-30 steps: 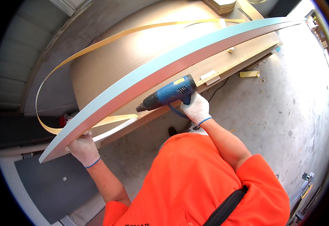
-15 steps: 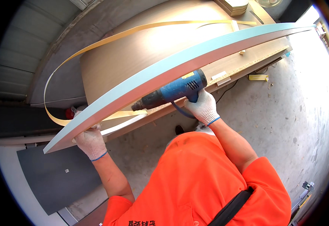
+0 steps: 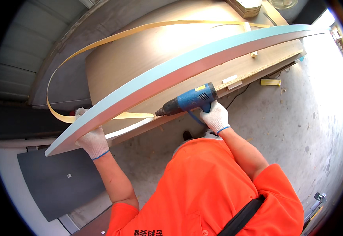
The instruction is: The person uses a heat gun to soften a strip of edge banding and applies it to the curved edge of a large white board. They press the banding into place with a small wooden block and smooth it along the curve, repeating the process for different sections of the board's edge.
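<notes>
A blue heat gun (image 3: 191, 98) with a dark nozzle is in my right hand (image 3: 216, 117), gloved in white knit, its fingers wrapped round the handle. The nozzle points left, below the long curved board (image 3: 159, 84), which has a pale blue edge and a pinkish face. At the board's lower left end my left hand (image 3: 93, 141), also gloved, grips it, with fingers showing beyond the far edge. A thin yellowish edging strip (image 3: 112, 37) loops behind the board; its loose end lies close to the nozzle. Part of the left fingers is hidden by the board.
Beneath the board is a large wood-toned panel (image 3: 132, 69) on a bench. Stacked wooden pieces (image 3: 247, 8) stand at its far end. Small white offcuts (image 3: 230, 78) lie along its chipboard edge. A yellow piece (image 3: 271, 82) and a dark cable (image 3: 238, 97) are at the right. A dark grey sheet (image 3: 61, 185) lies lower left.
The heat gun has moved slightly right and down, out from under the board, so its nozzle shows more fully. The left hand still holds the board end, with more fingers visible past it.
</notes>
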Tool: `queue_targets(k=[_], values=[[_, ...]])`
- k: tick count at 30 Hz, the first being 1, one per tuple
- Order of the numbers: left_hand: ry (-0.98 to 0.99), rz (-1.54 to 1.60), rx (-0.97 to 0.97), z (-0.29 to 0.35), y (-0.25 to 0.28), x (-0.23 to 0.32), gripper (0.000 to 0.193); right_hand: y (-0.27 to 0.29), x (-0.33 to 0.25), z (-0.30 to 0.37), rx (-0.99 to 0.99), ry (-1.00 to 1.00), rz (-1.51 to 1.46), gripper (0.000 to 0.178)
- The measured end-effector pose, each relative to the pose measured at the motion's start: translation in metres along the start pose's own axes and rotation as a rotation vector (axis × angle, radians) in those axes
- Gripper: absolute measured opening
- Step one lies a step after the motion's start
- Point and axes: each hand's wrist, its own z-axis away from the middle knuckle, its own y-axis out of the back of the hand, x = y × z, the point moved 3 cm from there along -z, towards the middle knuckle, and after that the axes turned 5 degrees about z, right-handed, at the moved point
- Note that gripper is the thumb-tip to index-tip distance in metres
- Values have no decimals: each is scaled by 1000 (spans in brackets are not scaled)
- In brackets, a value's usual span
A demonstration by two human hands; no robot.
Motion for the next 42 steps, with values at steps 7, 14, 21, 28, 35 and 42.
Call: queue_targets(k=[7, 14, 21, 28, 35, 42], values=[[-15, -18, -43, -39, 39, -7, 48, -30, 29, 22, -13, -124, -32, 45], [-128, -248, -147, -40, 28, -6, 28, -35, 32, 31, -17, -152, -67, 48], [-860, -1192, -370, -47, 56, -5, 37, 4, -14, 20, -71, -48, -183, 48], [-605, -895, -305, -50, 67, -4, 42, 34, -40, -12, -205, 16, -130, 50], [-2, -78, -66, -33, 47, -8, 42, 48, -56, -69, -288, 64, 364, 35], [-572, -951, -288, -32, 75, 1, 33, 11, -34, -95, -363, 87, 342, 40]])
